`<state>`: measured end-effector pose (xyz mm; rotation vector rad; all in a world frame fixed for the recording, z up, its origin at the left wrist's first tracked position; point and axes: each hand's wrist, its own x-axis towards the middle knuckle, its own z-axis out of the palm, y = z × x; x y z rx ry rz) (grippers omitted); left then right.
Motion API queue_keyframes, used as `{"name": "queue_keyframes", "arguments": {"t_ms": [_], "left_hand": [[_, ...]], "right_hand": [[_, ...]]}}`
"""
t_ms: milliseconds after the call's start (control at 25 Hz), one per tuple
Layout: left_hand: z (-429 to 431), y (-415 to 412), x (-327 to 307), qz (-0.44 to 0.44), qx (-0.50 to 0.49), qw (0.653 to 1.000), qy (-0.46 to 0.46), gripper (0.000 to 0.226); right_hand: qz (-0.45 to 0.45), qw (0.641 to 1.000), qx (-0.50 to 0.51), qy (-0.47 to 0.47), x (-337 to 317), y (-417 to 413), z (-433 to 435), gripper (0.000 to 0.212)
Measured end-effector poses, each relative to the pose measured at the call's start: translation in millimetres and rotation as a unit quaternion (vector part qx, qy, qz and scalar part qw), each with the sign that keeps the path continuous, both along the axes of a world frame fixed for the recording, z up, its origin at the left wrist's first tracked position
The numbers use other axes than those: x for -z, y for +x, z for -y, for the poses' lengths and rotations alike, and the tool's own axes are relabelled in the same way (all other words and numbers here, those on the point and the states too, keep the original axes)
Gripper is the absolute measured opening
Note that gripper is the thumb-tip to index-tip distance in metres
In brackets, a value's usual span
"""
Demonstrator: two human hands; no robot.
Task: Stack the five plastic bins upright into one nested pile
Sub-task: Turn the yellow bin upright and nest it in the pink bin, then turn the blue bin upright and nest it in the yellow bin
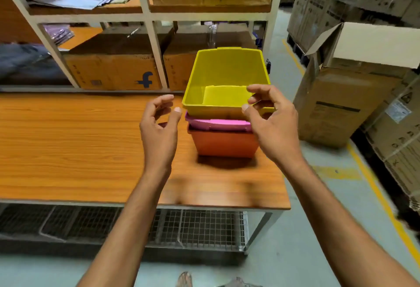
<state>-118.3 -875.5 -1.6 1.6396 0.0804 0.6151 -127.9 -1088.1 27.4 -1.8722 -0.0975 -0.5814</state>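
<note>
Yellow bin [227, 77] tops the pink bin [218, 124] and orange bin [223, 143] at the table's [68, 139] right end. Left hand [160, 125] open beside it, right hand [270, 118] loosely curled at its rim, gripping nothing; I'd press both rims evenly to seat it level.

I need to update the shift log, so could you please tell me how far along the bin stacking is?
Three bins show nested upright on the table: yellow bin on pink bin on orange bin. Neither the left hand nor the right hand holds anything; both sit open beside the pile. No loose bins are visible, so the count stays unconfirmed.
</note>
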Motion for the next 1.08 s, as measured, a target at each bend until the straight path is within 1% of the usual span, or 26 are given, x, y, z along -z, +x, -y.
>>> {"name": "queue_keyframes", "arguments": {"t_ms": [120,240,400,520,640,800,960,1080], "left_hand": [[-9,-40,24,-0.032,-0.011,0.999,-0.003,0.027],[-32,-78,51,-0.071,-0.006,0.997,0.015,0.028],[-80,-131,87,-0.127,-0.018,0.990,0.058,0.033],[-132,-176,107,-0.165,-0.044,0.981,0.095,0.036],[-193,-222,121,-0.196,-0.067,0.964,0.168,0.038],[-273,-277,130,-0.230,-0.113,0.937,0.238,0.043],[-346,-312,130,-0.262,-0.173,0.914,0.258,0.049],[-396,-319,131,-0.276,-0.220,0.901,0.252,0.051]], "right_hand": [[-0.042,0.997,-0.059,0.013,27,-29,-28,0.032],[-0.102,0.988,-0.116,-0.010,56,-56,-57,0.032],[-0.129,0.977,-0.154,-0.073,89,-88,-109,0.031],[-0.139,0.965,-0.179,-0.133,110,-117,-168,0.035],[-0.154,0.946,-0.220,-0.184,133,-151,-235,0.038],[-0.126,0.919,-0.280,-0.245,155,-193,-327,0.046],[-0.108,0.908,-0.314,-0.254,156,-215,-405,0.046],[-0.094,0.905,-0.333,-0.249,156,-212,-456,0.045]]}}
